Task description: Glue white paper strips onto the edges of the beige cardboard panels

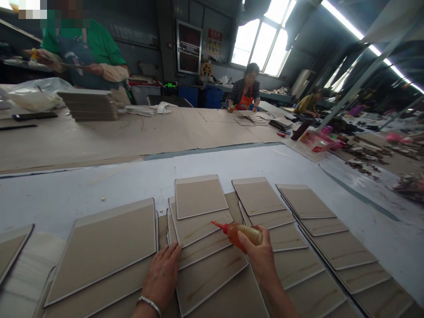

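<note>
Right hand point(260, 254): fingers clasped around amber squeeze bottle point(236, 234), red nozzle point(220, 225) above middle column of overlapping panels point(212, 276), short of the far edge of the table point(132, 185). Left hand point(163, 274): fingers released, extended, tips at that column's left side.

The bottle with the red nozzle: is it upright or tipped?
Tipped: the bottle lies nearly level in the right hand, its red nozzle pointing left.

Place: a factory workshop, by the look of it
Counter point(212, 164): rows of matching panels point(202, 196) around the right hand point(261, 254)
Workers point(237, 90): two in aprons point(245, 104), well beyond that hand
Strip light point(351, 26): long, high to its right
</note>
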A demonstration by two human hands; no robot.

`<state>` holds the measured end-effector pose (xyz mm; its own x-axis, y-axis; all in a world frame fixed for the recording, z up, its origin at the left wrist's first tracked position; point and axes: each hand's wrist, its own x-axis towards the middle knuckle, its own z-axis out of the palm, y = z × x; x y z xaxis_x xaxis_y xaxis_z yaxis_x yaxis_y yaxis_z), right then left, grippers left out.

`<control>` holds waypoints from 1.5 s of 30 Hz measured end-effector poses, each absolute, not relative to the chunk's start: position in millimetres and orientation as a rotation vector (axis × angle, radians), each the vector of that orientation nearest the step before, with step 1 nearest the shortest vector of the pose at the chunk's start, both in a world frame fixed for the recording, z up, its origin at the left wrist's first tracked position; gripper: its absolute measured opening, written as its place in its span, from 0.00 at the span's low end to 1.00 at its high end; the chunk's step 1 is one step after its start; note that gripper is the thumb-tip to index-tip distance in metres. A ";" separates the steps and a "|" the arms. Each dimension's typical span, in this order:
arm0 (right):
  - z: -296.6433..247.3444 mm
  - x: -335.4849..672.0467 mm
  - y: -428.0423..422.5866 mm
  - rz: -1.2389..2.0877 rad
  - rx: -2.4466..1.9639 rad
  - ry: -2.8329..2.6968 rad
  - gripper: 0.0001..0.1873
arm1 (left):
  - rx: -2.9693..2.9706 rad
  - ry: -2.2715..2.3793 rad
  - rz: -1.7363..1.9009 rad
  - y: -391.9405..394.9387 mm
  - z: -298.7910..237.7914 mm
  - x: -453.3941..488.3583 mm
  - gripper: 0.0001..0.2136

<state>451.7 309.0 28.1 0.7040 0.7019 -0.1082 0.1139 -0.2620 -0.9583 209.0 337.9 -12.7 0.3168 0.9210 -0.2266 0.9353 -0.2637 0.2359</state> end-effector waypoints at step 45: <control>12.9 417.5 381.1 0.269 -1.886 -1.081 0.23 | 2.284 1.619 0.190 413.0 -34.3 212.0 0.27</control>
